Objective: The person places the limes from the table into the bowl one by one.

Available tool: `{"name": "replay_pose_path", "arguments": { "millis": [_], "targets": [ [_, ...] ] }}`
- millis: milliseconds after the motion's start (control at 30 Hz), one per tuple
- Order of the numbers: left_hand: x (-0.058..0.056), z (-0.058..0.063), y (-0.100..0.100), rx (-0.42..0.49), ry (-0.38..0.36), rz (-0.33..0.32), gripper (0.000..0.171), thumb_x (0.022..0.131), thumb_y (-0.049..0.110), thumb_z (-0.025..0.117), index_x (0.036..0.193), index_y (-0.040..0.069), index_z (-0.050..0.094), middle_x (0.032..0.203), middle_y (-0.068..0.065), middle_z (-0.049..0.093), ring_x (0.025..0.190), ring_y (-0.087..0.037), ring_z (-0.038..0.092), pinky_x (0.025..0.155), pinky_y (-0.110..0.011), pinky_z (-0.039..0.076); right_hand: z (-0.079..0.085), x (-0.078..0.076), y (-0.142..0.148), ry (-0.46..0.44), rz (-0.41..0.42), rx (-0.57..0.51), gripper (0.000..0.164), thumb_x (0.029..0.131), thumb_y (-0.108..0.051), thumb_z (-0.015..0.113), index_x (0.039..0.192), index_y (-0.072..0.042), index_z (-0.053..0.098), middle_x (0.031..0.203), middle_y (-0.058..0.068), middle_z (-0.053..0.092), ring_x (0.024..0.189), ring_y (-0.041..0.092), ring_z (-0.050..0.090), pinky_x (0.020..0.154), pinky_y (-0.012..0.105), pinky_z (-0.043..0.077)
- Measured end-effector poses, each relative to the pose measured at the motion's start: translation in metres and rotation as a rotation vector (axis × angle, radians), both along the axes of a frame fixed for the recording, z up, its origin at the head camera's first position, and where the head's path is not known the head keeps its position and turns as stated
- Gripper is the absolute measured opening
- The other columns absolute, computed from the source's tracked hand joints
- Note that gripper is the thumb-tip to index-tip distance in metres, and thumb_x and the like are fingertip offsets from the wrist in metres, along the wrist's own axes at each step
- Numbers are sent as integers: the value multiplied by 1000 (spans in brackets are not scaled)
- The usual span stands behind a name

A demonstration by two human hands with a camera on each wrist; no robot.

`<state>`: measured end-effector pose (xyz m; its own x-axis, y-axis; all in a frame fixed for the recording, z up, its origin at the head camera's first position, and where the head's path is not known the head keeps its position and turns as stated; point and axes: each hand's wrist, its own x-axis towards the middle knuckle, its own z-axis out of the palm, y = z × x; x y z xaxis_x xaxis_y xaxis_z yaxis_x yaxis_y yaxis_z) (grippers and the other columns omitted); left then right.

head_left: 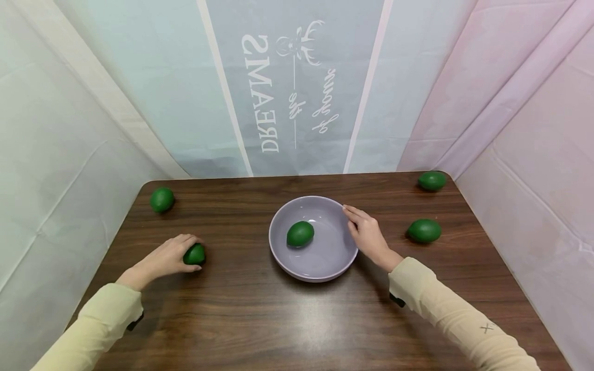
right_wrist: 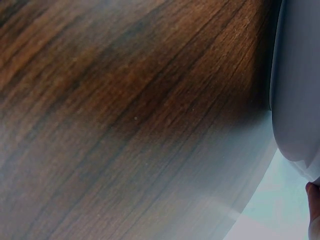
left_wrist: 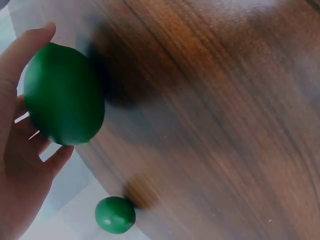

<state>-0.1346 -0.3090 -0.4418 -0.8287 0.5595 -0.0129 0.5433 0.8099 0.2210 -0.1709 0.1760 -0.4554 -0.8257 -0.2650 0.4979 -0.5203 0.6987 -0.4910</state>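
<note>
My left hand (head_left: 168, 257) curls its thumb and fingers round a dark green lime (head_left: 194, 254) at the left of the table. The left wrist view shows this lime (left_wrist: 65, 95) large, thumb at one end and fingers behind it. My right hand (head_left: 368, 237) rests its extended fingers on the right rim of a wide lilac bowl (head_left: 325, 260). Inside the bowl, left of its middle, lies another lime (head_left: 300, 234). From the right wrist, the bowl's outer wall (right_wrist: 300, 80) fills the right edge, with only a little of a finger (right_wrist: 313, 200) showing by the rim.
One lime (head_left: 162, 199) lies at the table's back left. Two more are on the right: one lime (head_left: 432, 181) at the back corner, another lime (head_left: 424, 231) beyond my right hand. Cloth walls (head_left: 297, 159) border the dark wooden table (head_left: 241, 319) at the back and sides.
</note>
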Motion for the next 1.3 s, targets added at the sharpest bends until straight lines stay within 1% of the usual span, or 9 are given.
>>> {"name": "replay_pose_path", "arguments": {
  "millis": [133, 300, 400, 467, 633, 700, 833, 933, 1300],
  "targets": [
    [1, -5, 0, -24, -12, 17, 59, 71, 27, 77, 115, -4, 53, 107, -18, 55, 96, -32, 55, 77, -48, 47, 0, 0, 0, -9, 1, -3, 35, 83, 7, 55, 117, 5, 59, 121, 17, 57, 109, 30, 55, 82, 42, 49],
    [0, -11, -1, -36, -9, 40, 58, 74, 24, 75, 116, -6, 51, 107, -19, 54, 96, -33, 54, 77, -47, 47, -1, -1, 0, -13, 2, -6, 35, 83, 6, 55, 117, 5, 59, 121, 16, 57, 109, 29, 55, 80, 40, 50],
    [-1, -12, -1, -15, 8, 40, 58, 73, 26, 75, 114, -6, 51, 105, -19, 54, 93, -33, 54, 73, -48, 47, -1, -1, 0, -5, 0, -8, 34, 83, 7, 55, 117, 5, 59, 121, 15, 58, 108, 29, 56, 79, 39, 51],
    [-2, -14, -2, -3, 40, 18, 59, 74, 32, 75, 112, -6, 51, 102, -18, 53, 89, -32, 54, 69, -45, 47, -1, -1, 0, 3, 0, -9, 34, 82, 7, 55, 116, 5, 60, 120, 16, 58, 108, 29, 56, 80, 40, 50],
    [-3, -14, 0, -1, 71, -8, 55, 73, 33, 75, 105, -5, 52, 96, -16, 53, 83, -29, 54, 65, -43, 47, 0, -1, 0, 7, 1, -9, 34, 83, 6, 55, 117, 5, 59, 121, 15, 57, 107, 28, 56, 75, 38, 51],
    [-3, -12, 2, -16, 51, 9, 52, 71, 27, 77, 104, -5, 53, 95, -16, 54, 83, -29, 54, 67, -44, 47, 0, -1, 0, 7, 0, -8, 34, 83, 6, 55, 117, 5, 59, 121, 15, 57, 107, 28, 56, 75, 37, 51],
    [-4, -11, 4, -59, 21, 22, 50, 72, 26, 77, 105, -4, 54, 96, -14, 54, 84, -27, 54, 68, -42, 47, -2, -1, 0, 7, -2, -9, 35, 83, 7, 56, 117, 5, 60, 121, 15, 58, 107, 28, 56, 74, 37, 51],
    [-4, -8, 6, -72, 14, 16, 50, 73, 27, 76, 105, -3, 54, 95, -13, 54, 84, -27, 54, 69, -42, 47, -3, -1, 0, 1, -3, -11, 35, 82, 7, 56, 117, 5, 60, 120, 15, 58, 107, 28, 56, 74, 37, 51],
    [-6, -8, 20, -61, 71, -45, 50, 72, 28, 77, 104, -3, 55, 94, -11, 54, 82, -24, 54, 69, -41, 47, -1, -1, 0, 1, -1, -9, 34, 83, 7, 56, 117, 5, 59, 120, 17, 58, 107, 29, 56, 73, 37, 51]
  ]
}}
